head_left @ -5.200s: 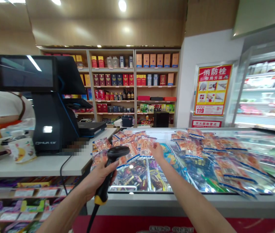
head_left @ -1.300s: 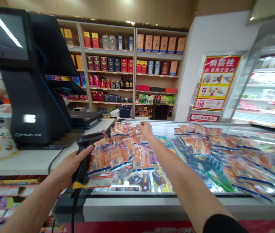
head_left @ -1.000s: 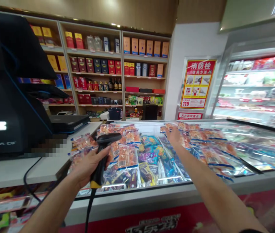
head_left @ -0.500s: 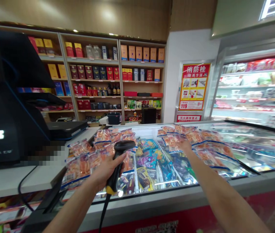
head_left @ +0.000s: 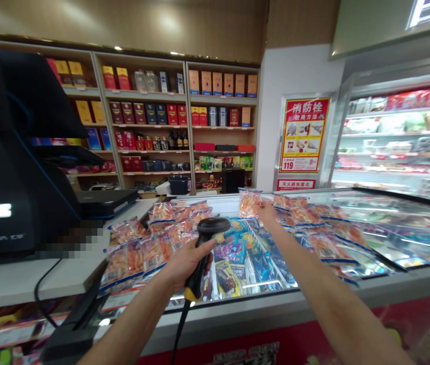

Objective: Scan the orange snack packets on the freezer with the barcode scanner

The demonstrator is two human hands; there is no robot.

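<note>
At 2 o'clock from the barcode scanner (head_left: pixel 207 227): bag up, keep it flat

Left hand (head_left: pixel 190 261) is wrapped round the scanner handle, thumb up near the head. Can't tell if the trigger's squeezed. Right hand (head_left: pixel 266 210) is pinching a clear bag of orange food pieces (head_left: pixel 248 204) by its 3 o'clock side, holding it up at 2 o'clock from the scanner head, the two apart.

My take: turn the right wrist so the barcode squarely faces the scanner window. I can't make out a code on this one, but some bags in the pile at 9 o'clock (head_left: pixel 152 253) show theirs. That film looks shiny and crinkly, so I'd pull the face taut and tilt it off the glare. Leave slack in the black cord (head_left: pixel 180 327) dangling toward 7 o'clock too.

Further out, there's another bag pile at 3 o'clock (head_left: pixel 326 246) on the glass-topped freezer (head_left: pixel 245 303). I'd keep the piles separate, honestly, easy to mix up. POS terminal (head_left: pixel 21 177) sits around 10 o'clock, well clear of both hands.
</note>
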